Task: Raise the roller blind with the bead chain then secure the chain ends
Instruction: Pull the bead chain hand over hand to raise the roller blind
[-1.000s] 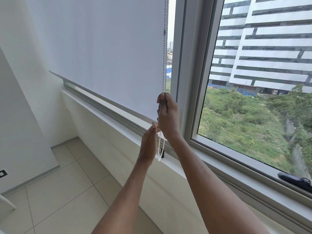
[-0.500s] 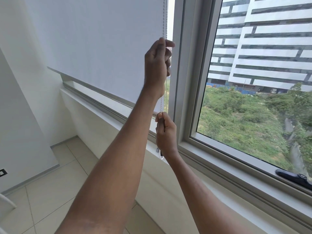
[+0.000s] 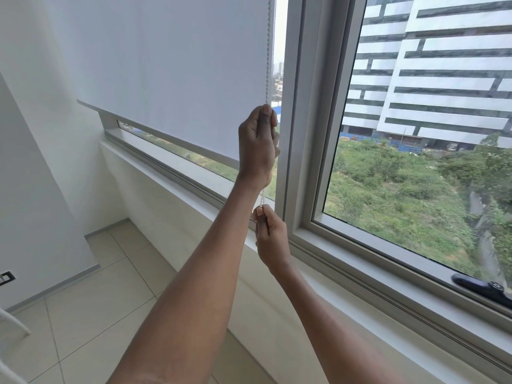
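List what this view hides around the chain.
Roller: head view, cut off by the top edge above the blind.
Bottom loop of the chain: head view, hidden behind the right hand.
Which strand the left hand grips: fingers cover it, beads too small.
Chain holder: none seen; forearms cover part of the wall.

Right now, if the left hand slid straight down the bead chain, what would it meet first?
Most likely the right hand, which pinches the same bead chain directly below the left hand; only a short stretch of chain shows between them.
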